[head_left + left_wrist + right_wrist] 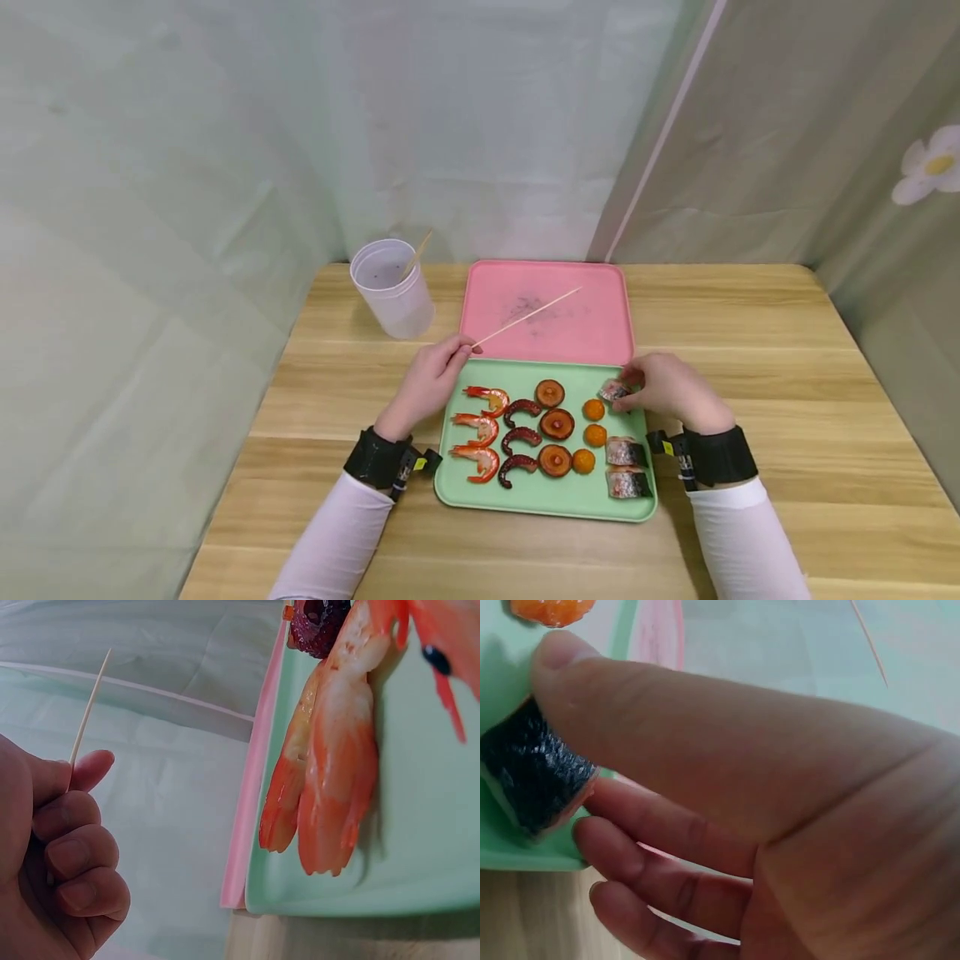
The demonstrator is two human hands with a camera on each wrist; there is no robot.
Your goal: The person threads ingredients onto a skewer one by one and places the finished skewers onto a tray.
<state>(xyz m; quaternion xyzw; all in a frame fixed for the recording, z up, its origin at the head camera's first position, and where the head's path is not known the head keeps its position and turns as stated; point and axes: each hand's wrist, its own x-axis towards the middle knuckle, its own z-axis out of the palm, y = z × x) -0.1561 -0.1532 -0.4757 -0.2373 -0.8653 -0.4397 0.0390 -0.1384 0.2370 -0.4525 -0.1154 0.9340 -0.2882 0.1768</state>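
Note:
My left hand (432,379) pinches a thin wooden skewer (528,315) by one end; its free part slants up over the pink tray. The left wrist view shows the curled fingers and the skewer (90,712) rising past the thumb. At the far right corner of the green tray (540,500), my right hand (671,390) holds a piece of fish (613,389) between thumb and fingers. Dark skin covers that fish piece (536,769) in the right wrist view. Two more fish pieces (627,467) lie nearer the front.
Rows of shrimp (480,430), tentacle pieces (520,437), mushroom caps (557,424) and orange balls (596,435) lie on the green tray. Behind it is the pink tray (600,333) with dark smudges. A translucent cup (397,308) with a stick (418,252) stands back left.

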